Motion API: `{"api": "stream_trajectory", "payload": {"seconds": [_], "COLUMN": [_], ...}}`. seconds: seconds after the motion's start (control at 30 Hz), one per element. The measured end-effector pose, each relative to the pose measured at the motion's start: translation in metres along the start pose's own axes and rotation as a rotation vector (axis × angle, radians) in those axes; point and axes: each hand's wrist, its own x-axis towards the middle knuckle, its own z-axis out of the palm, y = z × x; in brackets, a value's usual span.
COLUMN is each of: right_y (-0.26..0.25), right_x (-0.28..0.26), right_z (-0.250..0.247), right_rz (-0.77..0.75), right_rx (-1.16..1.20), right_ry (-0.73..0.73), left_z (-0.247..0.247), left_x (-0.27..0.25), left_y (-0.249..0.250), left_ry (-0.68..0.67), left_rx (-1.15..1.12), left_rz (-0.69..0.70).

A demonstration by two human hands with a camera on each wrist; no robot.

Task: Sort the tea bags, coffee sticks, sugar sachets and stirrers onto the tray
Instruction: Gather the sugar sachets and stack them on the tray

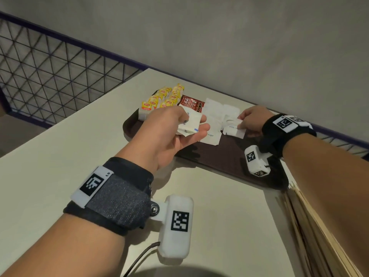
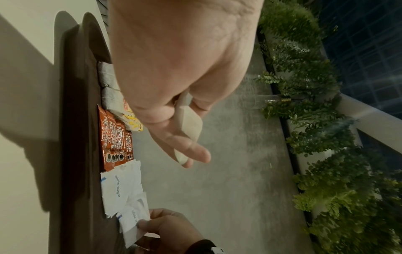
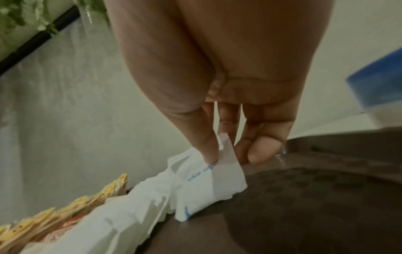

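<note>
Head view: left hand (image 1: 175, 128) grips a few sugar sachets (image 1: 188, 124) above the dark tray (image 1: 229, 154), right hand (image 1: 252, 121) pinches one sachet (image 1: 232, 127) on the tray's white pile, tea bags (image 1: 161, 98) and coffee sticks (image 1: 192, 102) beyond, stirrers (image 1: 311, 226) on the tabletop (image 1: 50, 166).

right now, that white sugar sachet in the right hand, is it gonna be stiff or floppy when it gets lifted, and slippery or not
Probably floppy: the white sugar sachet already bends and creases where the right hand pinches its edge. Likely light for its size, since a thumb-and-finger pinch seems enough. It may slide easily over the other sachets on the tray; the paper looks smooth, though grip is hard to judge.
</note>
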Motion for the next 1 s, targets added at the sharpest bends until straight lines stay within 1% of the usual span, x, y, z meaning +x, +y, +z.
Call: {"api": "stream_trajectory", "payload": {"seconds": [0.2, 0.3, 0.4, 0.57, 0.87, 0.93, 1.0], "right_y": [0.005, 0.01, 0.011, 0.013, 0.008, 0.006, -0.001], "right_x": [0.004, 0.003, 0.002, 0.005, 0.009, 0.002, -0.014], "right_z": [0.003, 0.002, 0.004, 0.009, 0.012, 0.005, -0.006], "right_rz": [0.08, 0.08, 0.053, 0.018, 0.059, 0.081, 0.071], "right_rx": [-0.075, -0.099, -0.07, -0.014, -0.051, -0.058, -0.005], "right_ry": [-0.123, -0.146, -0.163, -0.156, -0.164, -0.144, -0.095], "left_z": [-0.002, 0.001, 0.001, 0.005, 0.004, 0.004, 0.004], "left_x": [0.004, 0.004, 0.004, 0.003, 0.006, 0.006, 0.004], "left_y": [-0.003, -0.007, -0.009, -0.009, -0.011, -0.012, -0.011], "left_ry": [0.009, 0.015, 0.015, 0.007, -0.027, -0.053, -0.084], "left_rx": [-0.004, 0.028, 0.044, 0.044, 0.045, 0.066, 0.126], "left_rz": [0.003, -0.005, -0.016, -0.002, -0.015, -0.021, -0.02]}}
